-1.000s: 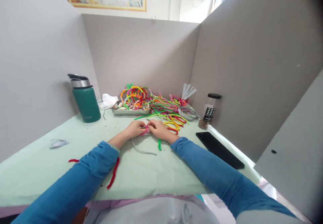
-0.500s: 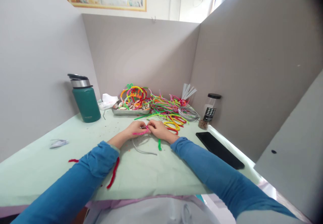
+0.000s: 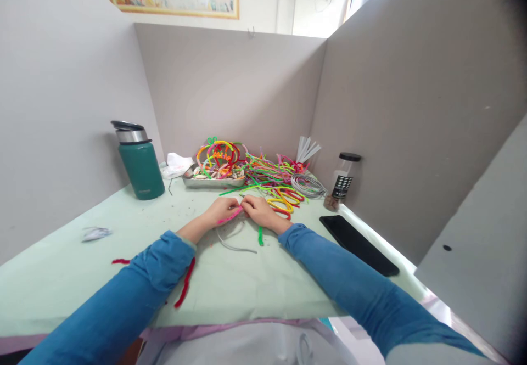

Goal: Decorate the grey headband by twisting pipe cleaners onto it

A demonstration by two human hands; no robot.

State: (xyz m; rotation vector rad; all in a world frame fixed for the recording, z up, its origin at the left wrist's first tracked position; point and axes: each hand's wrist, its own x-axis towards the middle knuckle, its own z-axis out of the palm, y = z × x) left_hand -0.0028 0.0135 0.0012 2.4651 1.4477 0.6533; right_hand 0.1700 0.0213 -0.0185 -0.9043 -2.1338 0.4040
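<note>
Head camera is looking down at a pale green bench (image 3: 247,285), and two hands are working near the middle of the frame. The left hand (image 3: 222,210) is pinching a pink fuzzy stick (image 3: 231,217), with its grip closing on it. The right hand (image 3: 258,210) is pinching the upper end of the same stick, and its fingertips are almost touching the left ones. The pink stick is slanting between the hands, just above the bench. A thin gray wire (image 3: 236,248) is lying below them, and a short green piece (image 3: 261,236) is lying under the right hand.

Behind the hands, a metal tray (image 3: 214,183) is holding bright loops and small bits. A big pile of colored fuzzy sticks (image 3: 269,170) is sitting beside it, to the right.

On the right side, a clear jar (image 3: 344,167) with a black lid is wearing a black label (image 3: 341,186) with white marks, but the writing is too small to read. On the left side, a green bottle (image 3: 142,170) is standing upright, showing a faint word near its bottom that is too blurry to read.
</note>
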